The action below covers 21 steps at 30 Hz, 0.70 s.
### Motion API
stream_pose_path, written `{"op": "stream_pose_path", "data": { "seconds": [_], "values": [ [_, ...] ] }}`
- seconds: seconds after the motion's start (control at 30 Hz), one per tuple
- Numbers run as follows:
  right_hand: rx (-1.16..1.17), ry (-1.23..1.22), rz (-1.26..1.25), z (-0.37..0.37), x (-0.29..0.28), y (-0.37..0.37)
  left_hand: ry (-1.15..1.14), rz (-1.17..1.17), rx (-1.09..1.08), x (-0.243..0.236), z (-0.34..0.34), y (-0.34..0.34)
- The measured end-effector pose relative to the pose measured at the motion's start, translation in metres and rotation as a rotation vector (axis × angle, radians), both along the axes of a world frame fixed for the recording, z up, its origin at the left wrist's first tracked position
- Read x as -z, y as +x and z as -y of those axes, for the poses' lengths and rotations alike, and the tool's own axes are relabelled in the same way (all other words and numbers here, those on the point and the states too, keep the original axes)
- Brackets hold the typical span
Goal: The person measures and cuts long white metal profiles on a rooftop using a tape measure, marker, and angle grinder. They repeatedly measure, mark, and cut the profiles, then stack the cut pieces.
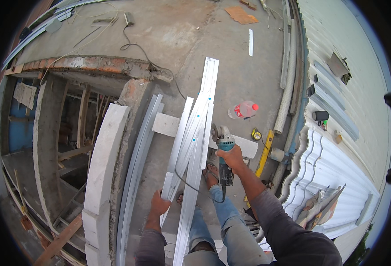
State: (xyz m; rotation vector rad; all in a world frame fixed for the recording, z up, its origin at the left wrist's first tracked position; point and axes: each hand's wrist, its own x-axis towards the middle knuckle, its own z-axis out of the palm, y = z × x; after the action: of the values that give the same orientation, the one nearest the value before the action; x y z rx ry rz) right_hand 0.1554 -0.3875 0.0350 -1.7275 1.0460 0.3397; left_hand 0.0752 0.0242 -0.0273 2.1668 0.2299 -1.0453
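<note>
My right hand is wrapped round the body of a teal and black angle grinder. The grinder's head, with its disc at the far end, is close beside the right edge of several silver metal profiles. These profiles cross one another at narrow angles, and small blue dots show on them. My left hand is closed on the near end of the leftmost profile. Under the profiles lies a pale block; another pale block sits beyond the grinder. The power cord loops from the grinder's tail across the profiles.
A plastic bottle with a red cap, a tape measure and a yellow spirit level lie to the right. Long pipes edge the corrugated roof sheets. At left, a block wall borders an opening with a drop below.
</note>
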Motion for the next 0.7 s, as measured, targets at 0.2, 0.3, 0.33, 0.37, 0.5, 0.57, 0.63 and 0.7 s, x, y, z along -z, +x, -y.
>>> {"op": "stream_pose_path", "data": {
  "seconds": [0.2,0.3,0.33,0.37,0.5,0.57,0.63,0.7],
  "values": [
    [-0.429,-0.632,-0.049,0.017,0.014,0.095,-0.118,-0.395,-0.037,-0.005,-0.026,0.039],
    [-0.558,-0.730,0.009,0.025,0.008,0.116,-0.009,-0.515,-0.028,-0.008,-0.036,0.052],
    [-0.608,-0.743,0.013,0.027,0.006,0.120,0.000,-0.529,-0.059,-0.008,-0.038,0.054],
    [-0.652,-0.763,0.022,0.030,0.004,0.123,0.008,-0.542,-0.088,-0.007,-0.041,0.057],
    [-0.791,-0.866,0.068,0.040,0.000,0.137,0.038,-0.623,-0.139,0.004,-0.049,0.066],
    [-0.882,-0.914,0.045,0.045,-0.002,0.147,0.002,-0.667,-0.130,0.011,-0.055,0.069],
    [-0.968,-0.963,0.042,0.047,-0.006,0.155,-0.049,-0.624,-0.201,0.017,-0.058,0.066],
    [-1.046,-1.029,0.093,0.049,-0.010,0.164,-0.139,-0.540,-0.248,0.020,-0.059,0.059]
  ]
}}
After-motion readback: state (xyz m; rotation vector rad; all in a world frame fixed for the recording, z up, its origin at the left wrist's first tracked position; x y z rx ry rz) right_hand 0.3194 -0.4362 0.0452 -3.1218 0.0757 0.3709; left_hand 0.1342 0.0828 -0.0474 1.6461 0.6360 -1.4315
